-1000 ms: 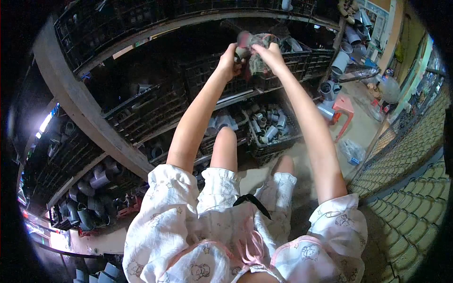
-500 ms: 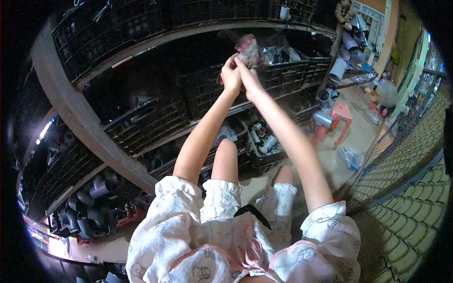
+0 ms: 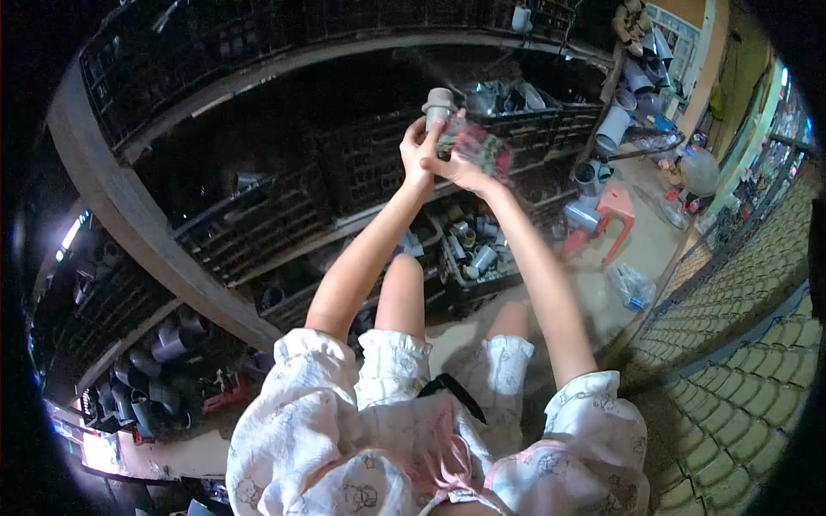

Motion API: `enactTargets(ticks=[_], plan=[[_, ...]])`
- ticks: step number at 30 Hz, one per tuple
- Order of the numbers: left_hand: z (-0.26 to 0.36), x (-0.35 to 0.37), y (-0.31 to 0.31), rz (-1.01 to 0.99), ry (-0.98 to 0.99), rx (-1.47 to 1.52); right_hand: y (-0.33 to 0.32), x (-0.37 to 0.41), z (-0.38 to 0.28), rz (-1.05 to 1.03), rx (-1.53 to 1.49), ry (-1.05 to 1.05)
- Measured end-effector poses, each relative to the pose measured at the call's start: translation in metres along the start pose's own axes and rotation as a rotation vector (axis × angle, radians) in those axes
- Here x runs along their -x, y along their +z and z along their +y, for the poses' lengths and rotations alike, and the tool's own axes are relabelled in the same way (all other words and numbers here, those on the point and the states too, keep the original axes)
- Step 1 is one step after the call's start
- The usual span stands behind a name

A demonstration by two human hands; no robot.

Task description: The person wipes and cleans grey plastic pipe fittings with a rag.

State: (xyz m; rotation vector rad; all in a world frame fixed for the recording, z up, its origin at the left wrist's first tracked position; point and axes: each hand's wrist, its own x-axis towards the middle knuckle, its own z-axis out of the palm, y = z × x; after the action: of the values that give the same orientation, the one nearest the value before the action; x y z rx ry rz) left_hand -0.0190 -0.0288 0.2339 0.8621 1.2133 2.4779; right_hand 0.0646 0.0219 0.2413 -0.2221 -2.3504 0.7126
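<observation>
A grey plastic pipe fitting (image 3: 439, 105) stands up out of my left hand (image 3: 416, 162), whose fingers are wrapped round its lower part. Right beside it, my right hand (image 3: 465, 174) grips a crumpled red and grey-green cloth (image 3: 480, 148), which is smeared by motion. My two hands touch near the thumbs. Both are held out in front of the dark shelf crates, above my knees. The lower end of the fitting is hidden by my fingers.
Dark shelves with black crates (image 3: 370, 172) fill the view ahead. Below, one crate holds several grey fittings (image 3: 482, 258). A red plastic stool (image 3: 615, 211) and a clear plastic bag (image 3: 632, 285) are at right, near wire mesh (image 3: 723, 275). Grey pipes (image 3: 615, 125) lean behind.
The cloth covered what my hands held; now it has shifted right and down with my right hand, and the grey fitting shows in my left hand.
</observation>
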Motion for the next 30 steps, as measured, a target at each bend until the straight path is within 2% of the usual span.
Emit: enactTargets(ticks=[2, 4, 5, 6, 7, 9, 10, 12, 13, 14, 15, 16, 17, 18, 19, 20, 22, 23, 24, 26, 27, 29, 30], plan=[[-0.012, -0.002, -0.002, -0.002, 0.0, 0.039, -0.007, 0.0, 0.001, -0.136, 0.181, -0.028], [0.002, 0.011, 0.006, 0.004, -0.005, 0.067, -0.026, 0.004, -0.007, -0.243, -0.346, 0.047], [-0.004, 0.008, 0.006, -0.007, 0.001, 0.053, -0.027, 0.001, 0.0, -0.263, -0.468, 0.158], [-0.001, 0.011, 0.01, 0.024, 0.015, 0.009, -0.034, -0.005, -0.002, -0.275, -0.336, 0.161], [-0.003, 0.01, 0.011, 0.058, 0.025, -0.003, -0.032, -0.002, -0.005, -0.152, -0.062, 0.123], [0.002, 0.016, 0.018, 0.132, -0.031, 0.041, -0.056, -0.003, -0.023, -0.385, 0.027, 0.156], [-0.008, 0.013, 0.019, 0.156, -0.051, 0.101, -0.054, -0.012, -0.007, -0.44, 0.044, 0.101], [-0.034, -0.004, 0.012, 0.095, -0.278, 0.356, -0.055, 0.004, -0.017, -0.176, 0.282, 0.035], [-0.041, -0.007, 0.011, 0.092, -0.356, 0.442, -0.07, 0.001, -0.051, -0.33, 0.243, 0.102], [-0.01, 0.01, 0.018, 0.181, -0.419, 0.299, -0.082, -0.003, -0.081, -0.484, 0.199, 0.174], [-0.016, 0.013, 0.019, 0.144, -0.325, 0.289, -0.075, -0.015, -0.039, -0.461, -0.028, 0.234], [-0.02, 0.012, 0.021, 0.105, -0.228, 0.277, -0.07, -0.014, -0.047, -0.253, -0.112, 0.322], [-0.003, 0.023, 0.024, 0.053, -0.261, 0.206, -0.059, -0.021, -0.034, -0.128, -0.234, 0.367], [0.0, 0.028, 0.032, 0.112, -0.115, 0.181, -0.049, -0.026, -0.028, -0.001, -0.358, 0.411], [0.003, 0.03, 0.03, 0.057, -0.117, 0.195, -0.051, -0.017, -0.042, 0.047, -0.273, 0.471], [0.007, 0.031, 0.029, 0.003, -0.119, 0.208, -0.045, -0.022, -0.015, 0.04, -0.471, 0.324], [0.018, 0.037, 0.025, -0.137, -0.066, 0.091, -0.038, -0.017, -0.016, 0.252, -0.662, 0.344], [0.021, 0.039, 0.023, -0.209, -0.037, 0.031, -0.043, -0.021, 0.001, 0.156, -0.765, 0.551], [0.021, 0.04, 0.024, -0.199, 0.026, -0.106, -0.042, -0.019, 0.001, 0.105, -0.971, 0.457], [0.024, 0.037, 0.021, -0.273, 0.169, -0.209, -0.045, -0.015, 0.002, 0.004, -1.172, 0.341], [0.031, 0.034, 0.018, -0.317, 0.196, -0.362, -0.045, -0.017, 0.005, 0.01, -1.233, 0.354], [0.045, 0.029, 0.01, -0.406, 0.239, -0.667, -0.042, -0.013, -0.009, 0.22, -0.995, 0.338], [0.047, 0.027, 0.008, -0.36, 0.384, -0.884, -0.041, -0.011, -0.021, 0.318, -0.873, 0.327]])
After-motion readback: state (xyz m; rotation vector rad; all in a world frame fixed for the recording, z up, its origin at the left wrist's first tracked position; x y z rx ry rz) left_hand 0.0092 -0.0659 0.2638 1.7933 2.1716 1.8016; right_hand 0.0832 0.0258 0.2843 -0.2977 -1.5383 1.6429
